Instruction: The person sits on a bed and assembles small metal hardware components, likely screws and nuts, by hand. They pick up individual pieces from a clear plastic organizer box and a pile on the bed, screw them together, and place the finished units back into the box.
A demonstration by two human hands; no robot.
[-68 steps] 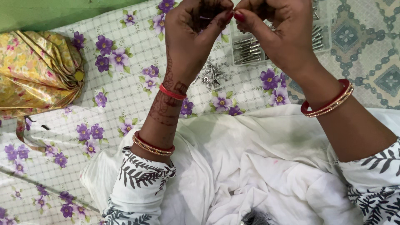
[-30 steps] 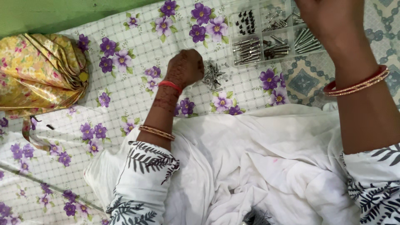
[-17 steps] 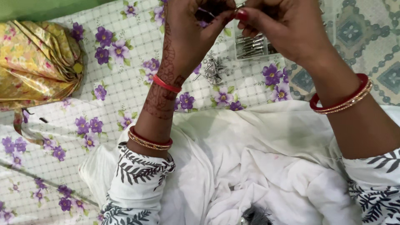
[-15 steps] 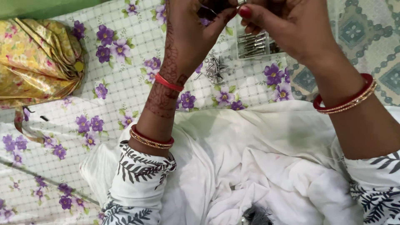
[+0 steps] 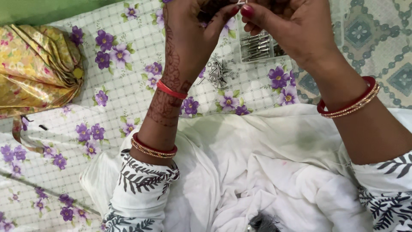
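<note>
Fingertips (image 5: 234, 9) of left hand (image 5: 193, 30) and right hand (image 5: 287, 30) pinch a small metal part (image 5: 241, 2) together, raised over clear compartment box (image 5: 257, 47); gold floral bag (image 5: 36, 71) far left.

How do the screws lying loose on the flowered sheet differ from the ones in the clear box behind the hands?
The loose screws lie in a jumbled heap straight on the flowered sheet, pointing every way. The screws in the clear box lie side by side, roughly parallel, inside a compartment. The loose heap shows almost whole, just below the left hand; the boxed ones are partly hidden behind the right hand. Both are silvery metal.
</note>
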